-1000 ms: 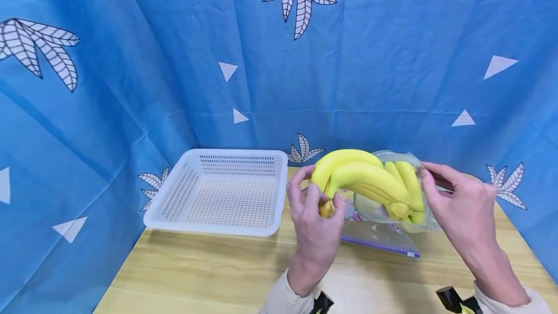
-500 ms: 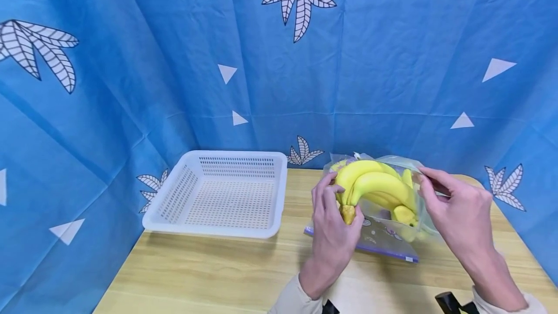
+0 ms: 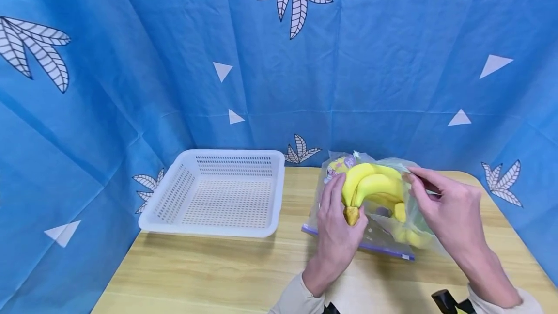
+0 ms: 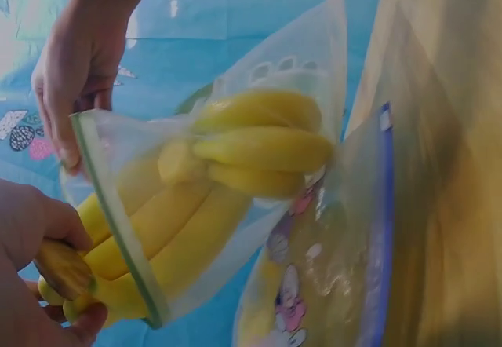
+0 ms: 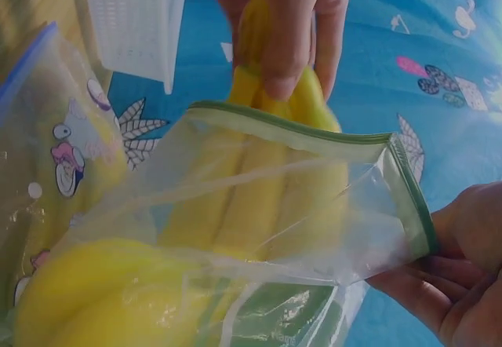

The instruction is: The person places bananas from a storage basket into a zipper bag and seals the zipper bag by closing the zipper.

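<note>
My left hand [image 3: 337,236] grips a banana bunch [image 3: 376,187] by its brown stem. Most of that bunch lies inside a clear zip bag [image 5: 271,123] with a green-edged mouth, the stem end sticking out. At the right corner of the mouth, my right hand [image 3: 453,210] pinches the bag's edge and holds it open. Deeper in the bag, a second banana bunch [image 4: 263,147] shows through the plastic in the left wrist view. Fingers of my left hand partly cover the stem in the right wrist view.
A second clear bag [image 4: 337,261] with cartoon prints and a purple-blue zip lies on the wooden table [image 3: 196,275], below the first; something yellow shows through it. To the left stands a white perforated basket [image 3: 231,202]. A blue patterned curtain [image 3: 279,71] hangs behind.
My left hand has moved right with the banana bunch, which has slid deeper into the bag. The printed bag, earlier mostly covered, shows more. My right hand keeps its pinch, shifting slightly left.
</note>
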Demonstrator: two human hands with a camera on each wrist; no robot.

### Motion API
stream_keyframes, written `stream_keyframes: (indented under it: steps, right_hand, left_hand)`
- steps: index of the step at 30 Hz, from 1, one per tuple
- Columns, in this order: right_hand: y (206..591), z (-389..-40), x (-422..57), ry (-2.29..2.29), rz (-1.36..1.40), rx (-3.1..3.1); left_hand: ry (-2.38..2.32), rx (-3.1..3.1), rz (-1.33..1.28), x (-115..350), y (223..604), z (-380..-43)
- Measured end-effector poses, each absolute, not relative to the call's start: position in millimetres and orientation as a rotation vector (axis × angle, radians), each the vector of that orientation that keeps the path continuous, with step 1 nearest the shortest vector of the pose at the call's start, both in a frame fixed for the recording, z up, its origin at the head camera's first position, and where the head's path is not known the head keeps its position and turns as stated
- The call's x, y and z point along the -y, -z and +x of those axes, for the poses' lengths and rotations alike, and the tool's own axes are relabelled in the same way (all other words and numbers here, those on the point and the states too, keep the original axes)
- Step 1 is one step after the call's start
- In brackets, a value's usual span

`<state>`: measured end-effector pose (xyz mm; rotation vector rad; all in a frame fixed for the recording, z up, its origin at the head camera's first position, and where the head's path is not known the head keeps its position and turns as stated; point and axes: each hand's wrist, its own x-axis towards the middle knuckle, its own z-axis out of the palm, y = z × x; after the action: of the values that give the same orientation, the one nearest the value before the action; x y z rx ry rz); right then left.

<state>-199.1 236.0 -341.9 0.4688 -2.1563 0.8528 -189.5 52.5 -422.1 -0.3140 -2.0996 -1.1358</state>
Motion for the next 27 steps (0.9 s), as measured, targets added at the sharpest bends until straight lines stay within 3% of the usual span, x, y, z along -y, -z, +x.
stream_keyframes:
  steps: [8,15,27]
  right_hand:
    - [338.9,-191.3,-237.5,-0.831,0.531,2.179]
    - [338.5,-181.9,-245.0,-0.848,0.574,2.220]
    - [337.0,-178.5,-259.4,-0.874,0.554,2.193]
  left_hand:
    - [1.252,2.313,-0.546,-67.8,428.3,-184.1]
    - [1.056,2.391,-0.629,-80.3,433.0,-182.9]
    - [1.423,2.584,-0.838,-94.2,416.9,-217.2]
